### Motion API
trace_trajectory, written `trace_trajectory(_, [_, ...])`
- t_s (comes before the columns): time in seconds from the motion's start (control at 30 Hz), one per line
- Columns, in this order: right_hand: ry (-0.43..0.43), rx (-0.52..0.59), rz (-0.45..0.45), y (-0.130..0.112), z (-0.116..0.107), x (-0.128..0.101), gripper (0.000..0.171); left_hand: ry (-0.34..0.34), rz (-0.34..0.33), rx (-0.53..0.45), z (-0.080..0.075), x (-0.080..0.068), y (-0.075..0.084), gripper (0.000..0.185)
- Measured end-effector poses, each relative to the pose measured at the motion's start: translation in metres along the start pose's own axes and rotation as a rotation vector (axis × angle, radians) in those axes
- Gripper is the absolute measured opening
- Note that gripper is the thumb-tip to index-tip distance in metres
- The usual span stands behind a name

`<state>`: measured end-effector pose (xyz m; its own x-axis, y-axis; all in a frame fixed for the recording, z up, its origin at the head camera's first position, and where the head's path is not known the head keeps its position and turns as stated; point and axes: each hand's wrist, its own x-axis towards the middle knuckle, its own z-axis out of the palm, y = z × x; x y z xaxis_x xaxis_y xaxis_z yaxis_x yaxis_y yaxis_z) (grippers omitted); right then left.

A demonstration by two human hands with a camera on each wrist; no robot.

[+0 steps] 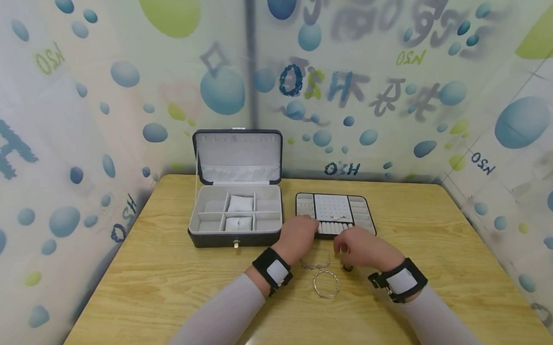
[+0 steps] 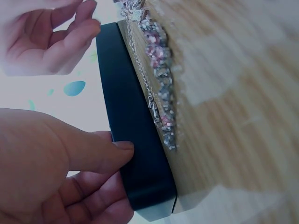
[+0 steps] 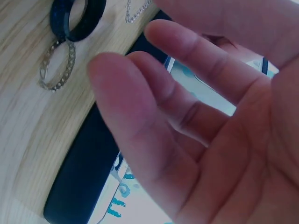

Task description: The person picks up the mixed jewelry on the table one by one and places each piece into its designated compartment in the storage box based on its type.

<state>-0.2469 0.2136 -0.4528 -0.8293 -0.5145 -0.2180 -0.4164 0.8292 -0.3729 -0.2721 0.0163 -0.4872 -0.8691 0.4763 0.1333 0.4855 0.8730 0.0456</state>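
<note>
Altogether, two hands (image 1: 328, 242) meet one tray (image 1: 363, 210), beside one box (image 1: 237, 220).

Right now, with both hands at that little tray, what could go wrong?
1. The left hand grips the tray at its edge; if it tips, the earrings on it might slide off.
2. The chain lies right against the tray's near side, so moving the tray could drag it.
3. The bangle and dark ring sit by the right hand and wrist; a sweep of the arm could knock them.
</note>
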Motion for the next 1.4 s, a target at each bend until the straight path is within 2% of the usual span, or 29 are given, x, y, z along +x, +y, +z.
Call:
trace_trajectory(0.4, [-0.033,-0.014,0.044,-0.001,0.01,-0.001,0.024,-0.006,0.0,-0.001,-0.002,-0.001,0.001,0.015])
trace_trajectory(0.9, [-0.054,-0.024,0.011,-0.003,0.012,-0.002,0.025,-0.001,-0.006,0.012,0.0,-0.001,0.001,0.016])
trace_trajectory(1.4, [-0.037,-0.034,-0.036,-0.001,0.013,-0.002,0.03,-0.003,0.002,0.008,0.001,-0.001,0.001,0.015])
